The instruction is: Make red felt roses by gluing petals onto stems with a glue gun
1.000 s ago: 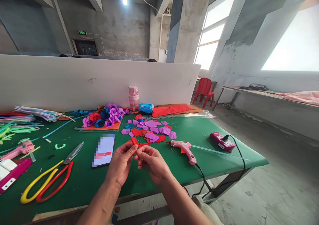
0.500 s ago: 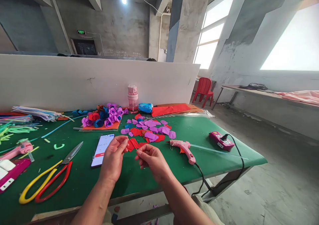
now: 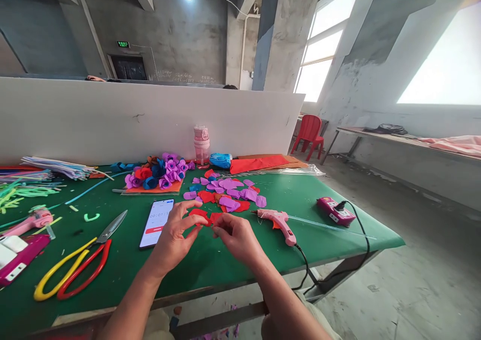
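Observation:
Both my hands rest low over the green table (image 3: 330, 239), just in front of a pile of purple and red felt petals (image 3: 227, 193). My left hand (image 3: 173, 238) has its fingers fanned, with thumb and forefinger closed around a red petal (image 3: 198, 213). My right hand (image 3: 236, 234) pinches the edge of a neighbouring red petal (image 3: 216, 216) with its fingertips. The two hands are a few centimetres apart.
A pink glue gun (image 3: 280, 223) lies right of my hands, its cable running to a pink power strip (image 3: 335, 211). On the left are a phone (image 3: 157, 222), yellow-and-red scissors (image 3: 73, 269), finished felt roses (image 3: 158, 174) and pipe cleaners (image 3: 22, 189). A pink bottle (image 3: 202, 147) stands by the white partition (image 3: 93, 124).
Both hands have dropped from a raised position down and forward to the red petals on the table. The left hand's fingers have spread wider.

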Tool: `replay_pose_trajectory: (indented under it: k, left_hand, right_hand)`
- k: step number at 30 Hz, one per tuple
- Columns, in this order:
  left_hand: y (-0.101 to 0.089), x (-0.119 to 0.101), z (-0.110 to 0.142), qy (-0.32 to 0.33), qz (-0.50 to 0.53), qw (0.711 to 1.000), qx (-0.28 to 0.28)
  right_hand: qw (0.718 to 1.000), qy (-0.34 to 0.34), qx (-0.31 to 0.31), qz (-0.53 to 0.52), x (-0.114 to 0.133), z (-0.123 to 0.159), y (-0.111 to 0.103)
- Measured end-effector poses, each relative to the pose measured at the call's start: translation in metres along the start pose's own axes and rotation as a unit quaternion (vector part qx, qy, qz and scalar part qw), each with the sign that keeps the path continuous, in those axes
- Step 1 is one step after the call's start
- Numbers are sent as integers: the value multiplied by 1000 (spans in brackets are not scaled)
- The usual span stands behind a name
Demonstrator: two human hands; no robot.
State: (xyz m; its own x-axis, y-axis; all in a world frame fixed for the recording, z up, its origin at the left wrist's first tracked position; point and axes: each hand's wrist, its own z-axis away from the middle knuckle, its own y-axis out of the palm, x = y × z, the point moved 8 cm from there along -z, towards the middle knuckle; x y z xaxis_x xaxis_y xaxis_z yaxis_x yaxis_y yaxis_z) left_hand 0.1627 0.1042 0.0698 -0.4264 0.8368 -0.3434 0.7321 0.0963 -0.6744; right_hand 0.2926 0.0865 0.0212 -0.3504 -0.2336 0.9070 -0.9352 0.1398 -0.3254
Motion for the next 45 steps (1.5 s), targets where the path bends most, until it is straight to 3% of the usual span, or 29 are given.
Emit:
replay_pose_trajectory:
  k: [7,10,12,14,17,20,23,34,42,45]
  left_hand:
    - [-1,2,2,45,-55,997,-31]
    - [-3,2,2,31,-60,996,-50]
    - [-5,9,1,-27,-3,998,-60]
    - [0,22,2,-130,113,984,-55]
    - [17,39,10,-279,268,922,-7]
    - [27,44,15,-337,337,879,28]
    - [28,48,18,-357,365,860,17]
    - [24,42,16,-337,391,856,-29]
    - [19,37,10,-252,387,887,-26]
    - [18,38,10,-247,410,877,-43]
  right_hand:
    - [1000,-14,1,21,6,1,-2]
    - [1000,2,-15,15,2,1,-6]
    - [999,12,-33,8,-1,0,-9]
    - [999,9,-41,13,-2,0,-10]
    - [998,-14,-31,44,2,0,-8]
    - [997,-27,-21,70,5,2,-5]
    - [998,-16,-14,55,5,2,-3]
    - [1000,17,-16,-8,-6,1,7]
    - [999,26,-16,-15,-4,1,4]
    - [998,39,-18,-44,-7,-1,3]
